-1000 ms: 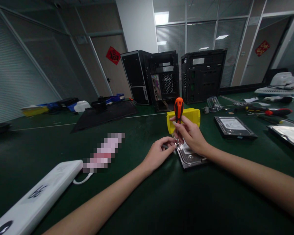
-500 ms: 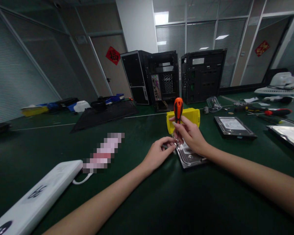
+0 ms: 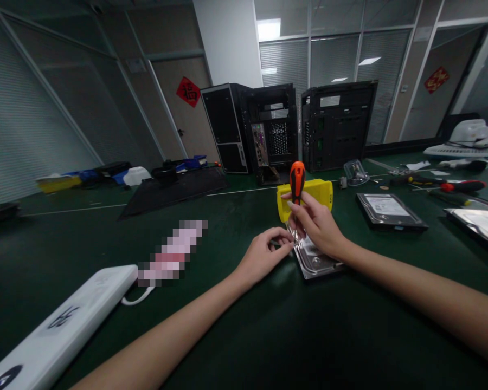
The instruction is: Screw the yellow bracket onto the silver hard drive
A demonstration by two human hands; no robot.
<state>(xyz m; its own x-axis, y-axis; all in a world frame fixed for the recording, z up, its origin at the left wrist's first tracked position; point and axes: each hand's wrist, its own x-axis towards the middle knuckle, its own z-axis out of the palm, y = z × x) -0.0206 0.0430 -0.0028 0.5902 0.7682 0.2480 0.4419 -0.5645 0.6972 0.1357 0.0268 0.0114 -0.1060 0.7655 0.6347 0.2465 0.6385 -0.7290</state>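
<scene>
In the head view, the right hand (image 3: 317,225) grips a screwdriver (image 3: 297,181) with an orange and black handle, held upright over the left edge of a hard drive (image 3: 315,264). The drive lies flat on the green table (image 3: 228,352), just in front of a yellow box (image 3: 320,195), and the right hand covers part of it. The left hand (image 3: 264,250) has its thumb and fingers curved toward each other beside the screwdriver's lower end; whether they pinch anything cannot be told, nor whether the tip meets a screw.

To the right of the yellow box lies a second drive (image 3: 390,211), apart from the first, with a third drive (image 3: 480,223) at the picture's edge. Behind that second one is a red-handled tool (image 3: 463,186). Three black computer cases (image 3: 339,127) stand at the back. On the left are a black sheet (image 3: 173,195) and, nearer, a long white device (image 3: 65,319) beside a pixelated pink item (image 3: 174,252).
</scene>
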